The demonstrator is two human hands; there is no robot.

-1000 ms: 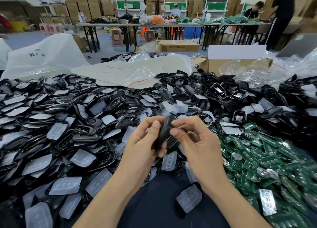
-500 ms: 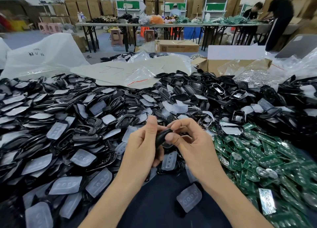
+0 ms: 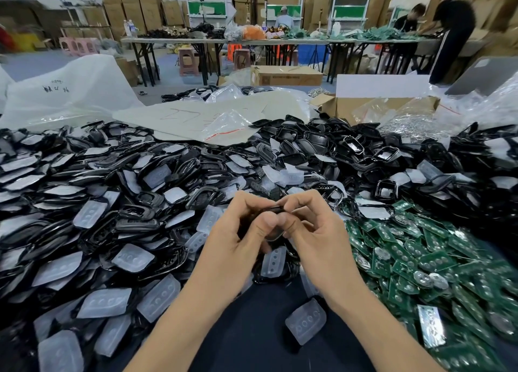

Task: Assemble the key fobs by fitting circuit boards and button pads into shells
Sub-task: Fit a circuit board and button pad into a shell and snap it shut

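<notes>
My left hand (image 3: 238, 237) and my right hand (image 3: 314, 231) meet at the centre and together pinch one black key fob shell (image 3: 273, 210), thumbs pressed on its near face, fingers curled over its top edge. Most of the shell is hidden by the fingers. A heap of black shells (image 3: 140, 198) mixed with translucent button pads (image 3: 133, 258) covers the table's left and back. Green circuit boards (image 3: 420, 259) lie piled to the right of my right hand.
A loose button pad (image 3: 306, 321) lies on the dark table cloth (image 3: 252, 329) between my forearms. Plastic bags (image 3: 224, 127), a white sack (image 3: 64, 91) and an open cardboard box (image 3: 372, 105) stand behind the heap. People work at far tables (image 3: 280, 39).
Both hands have turned the shell from upright to lying flat between the fingertips, and the thumbs have come together on it. The hands stayed at the same spot over the table.
</notes>
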